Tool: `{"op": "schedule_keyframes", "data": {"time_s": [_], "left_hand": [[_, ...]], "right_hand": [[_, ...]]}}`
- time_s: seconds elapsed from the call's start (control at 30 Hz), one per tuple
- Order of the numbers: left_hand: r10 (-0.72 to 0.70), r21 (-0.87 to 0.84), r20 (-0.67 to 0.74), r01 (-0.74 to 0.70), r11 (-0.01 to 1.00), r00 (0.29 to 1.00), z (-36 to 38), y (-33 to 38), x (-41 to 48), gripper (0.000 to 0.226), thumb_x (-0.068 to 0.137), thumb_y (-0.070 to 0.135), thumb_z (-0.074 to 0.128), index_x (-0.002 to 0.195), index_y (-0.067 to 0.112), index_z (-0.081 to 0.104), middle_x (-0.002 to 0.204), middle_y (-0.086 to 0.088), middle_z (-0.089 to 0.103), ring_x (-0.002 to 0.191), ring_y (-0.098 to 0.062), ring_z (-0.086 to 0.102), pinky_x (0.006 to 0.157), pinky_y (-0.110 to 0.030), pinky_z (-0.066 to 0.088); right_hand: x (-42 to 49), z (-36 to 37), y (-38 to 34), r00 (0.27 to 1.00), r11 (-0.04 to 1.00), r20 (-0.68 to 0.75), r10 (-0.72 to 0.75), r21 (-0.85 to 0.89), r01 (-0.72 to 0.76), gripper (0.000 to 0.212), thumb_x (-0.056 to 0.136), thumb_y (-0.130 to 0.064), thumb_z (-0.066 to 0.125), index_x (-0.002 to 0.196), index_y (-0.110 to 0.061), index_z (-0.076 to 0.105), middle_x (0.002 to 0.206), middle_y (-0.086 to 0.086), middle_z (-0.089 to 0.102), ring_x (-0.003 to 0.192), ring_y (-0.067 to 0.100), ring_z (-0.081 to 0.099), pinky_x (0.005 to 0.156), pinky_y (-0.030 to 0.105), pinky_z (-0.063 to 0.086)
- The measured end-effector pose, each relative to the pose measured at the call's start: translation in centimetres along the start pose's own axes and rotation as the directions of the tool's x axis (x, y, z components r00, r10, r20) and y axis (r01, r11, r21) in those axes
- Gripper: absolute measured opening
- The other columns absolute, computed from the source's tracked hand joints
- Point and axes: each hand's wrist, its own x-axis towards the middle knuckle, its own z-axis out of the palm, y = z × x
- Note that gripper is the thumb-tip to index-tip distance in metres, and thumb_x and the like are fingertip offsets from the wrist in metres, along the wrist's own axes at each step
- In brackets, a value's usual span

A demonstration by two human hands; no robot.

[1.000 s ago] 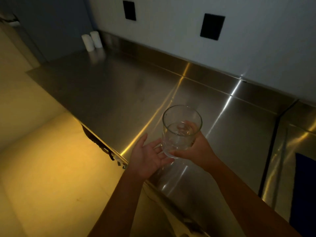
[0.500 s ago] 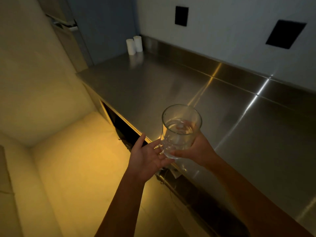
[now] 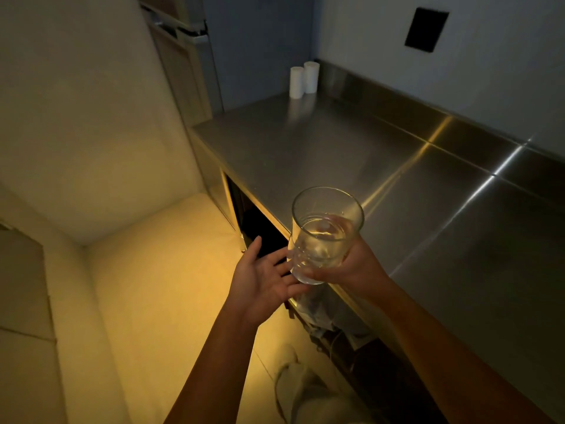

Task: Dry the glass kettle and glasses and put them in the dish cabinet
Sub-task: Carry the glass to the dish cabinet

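Dim yellow light falls on the pale floor at your feet, and both your bare forearms reach forward over it. Your left hand lies palm up with the fingers straight and slightly spread. Its fingertips reach the base of the glass; whether they touch it you cannot tell. Your right hand holds that glass, thumb and fingers curled round its lower half. The glass is clear, mouth up, leaning a little, and it hangs in the air over the front edge of the steel counter, not resting on it. Just beyond your left hand, a dark opening shows beneath the counter's edge. Farther back, two white rolls stand upright side by side, touching, in the counter's far corner. Above them, on the grey wall, sits a black rectangular plate.
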Motion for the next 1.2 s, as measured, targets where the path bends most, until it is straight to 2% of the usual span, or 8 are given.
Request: {"op": "schedule_keyframes", "data": {"time_s": [0.1, 0.27, 0.47, 0.7, 0.8, 0.9, 1.03, 1.2], "left_hand": [[0.007, 0.004, -0.013, -0.007, 1.000, 1.000, -0.8, 3.7, 2.6, 0.067, 0.094, 0.051, 0.030, 0.129, -0.003, 0.044, 0.105, -0.022, 0.066, 0.093, -0.038, 0.065, 0.081, -0.049, 0.052], [0.005, 0.005, -0.044, -0.005, 1.000, 0.999, -1.7, 11.2, 7.1, 0.070, 0.092, 0.054, 0.031, 0.133, -0.003, 0.042, 0.116, -0.023, 0.061, 0.101, -0.039, 0.062, 0.084, -0.050, 0.050], [-0.005, -0.017, -0.078, 0.004, 1.000, 0.997, -3.1, 18.7, 11.8, 0.071, 0.092, 0.056, 0.029, 0.134, 0.000, 0.043, 0.121, -0.021, 0.058, 0.105, -0.038, 0.058, 0.086, -0.051, 0.046], [-0.054, 0.034, -0.061, 0.057, 0.998, 0.997, -6.7, 28.0, 16.6, 0.069, 0.092, 0.055, 0.028, 0.128, -0.001, 0.046, 0.112, -0.019, 0.062, 0.104, -0.035, 0.059, 0.079, -0.048, 0.047], [-0.110, 0.068, -0.038, 0.112, 0.991, 0.993, -8.2, 32.5, 18.8, 0.069, 0.092, 0.055, 0.028, 0.130, 0.000, 0.044, 0.118, -0.020, 0.058, 0.110, -0.034, 0.054, 0.079, -0.048, 0.046], [-0.155, 0.118, -0.010, 0.155, 0.981, 0.988, -9.4, 36.9, 20.9, 0.069, 0.091, 0.054, 0.029, 0.132, 0.001, 0.044, 0.123, -0.020, 0.056, 0.103, -0.035, 0.058, 0.079, -0.048, 0.046], [-0.240, 0.179, 0.032, 0.230, 0.957, 0.970, -10.4, 41.0, 23.4, 0.066, 0.092, 0.052, 0.029, 0.131, 0.002, 0.045, 0.118, -0.019, 0.059, 0.101, -0.035, 0.058, 0.080, -0.049, 0.045], [-0.313, 0.238, 0.051, 0.293, 0.926, 0.948, -10.8, 44.1, 27.1, 0.067, 0.093, 0.052, 0.029, 0.137, 0.001, 0.039, 0.124, -0.020, 0.056, 0.101, -0.034, 0.058, 0.081, -0.049, 0.045]], "right_hand": [[4.6, 1.2, -0.2, 1.000, 1.000, 0.021, -0.014, -0.022, 0.015, 0.087, 0.048, -0.024, 0.090, 0.122, -0.025, 0.044, 0.114, -0.013, 0.057, 0.109, 0.004, 0.056, 0.085, 0.017, 0.049], [12.8, 3.1, -1.1, 0.999, 1.000, 0.028, -0.021, -0.018, 0.022, 0.085, 0.054, -0.011, 0.087, 0.125, -0.023, 0.041, 0.115, -0.014, 0.054, 0.108, -0.001, 0.052, 0.081, 0.007, 0.044], [21.4, 5.8, -2.0, 1.000, 1.000, 0.015, 0.017, -0.010, -0.017, 0.092, 0.052, -0.016, 0.089, 0.130, -0.023, 0.041, 0.121, -0.007, 0.055, 0.114, 0.008, 0.052, 0.092, 0.028, 0.048], [30.1, 11.1, -2.6, 0.995, 0.997, -0.058, 0.079, 0.026, -0.078, 0.085, 0.052, -0.011, 0.089, 0.125, -0.025, 0.046, 0.116, -0.009, 0.058, 0.109, 0.010, 0.056, 0.091, 0.034, 0.051], [33.7, 13.7, -3.0, 0.985, 0.994, -0.140, 0.105, 0.042, -0.100, 0.087, 0.051, -0.011, 0.089, 0.125, -0.026, 0.047, 0.117, -0.009, 0.058, 0.109, 0.009, 0.056, 0.091, 0.031, 0.050], [37.1, 16.2, -3.4, 0.964, 0.990, -0.228, 0.134, 0.071, -0.121, 0.087, 0.046, -0.013, 0.090, 0.122, -0.026, 0.049, 0.115, -0.007, 0.061, 0.109, 0.011, 0.058, 0.092, 0.033, 0.050], [40.3, 18.6, -4.1, 0.936, 0.987, -0.314, 0.157, 0.086, -0.137, 0.092, 0.038, -0.027, 0.087, 0.122, -0.019, 0.051, 0.113, -0.004, 0.063, 0.106, 0.010, 0.060, 0.091, 0.031, 0.050], [44.0, 19.6, -3.8, 0.895, 0.979, -0.398, 0.202, 0.068, -0.191, 0.096, 0.036, -0.035, 0.085, 0.124, -0.017, 0.050, 0.114, -0.001, 0.064, 0.107, 0.013, 0.060, 0.094, 0.039, 0.049]]}}
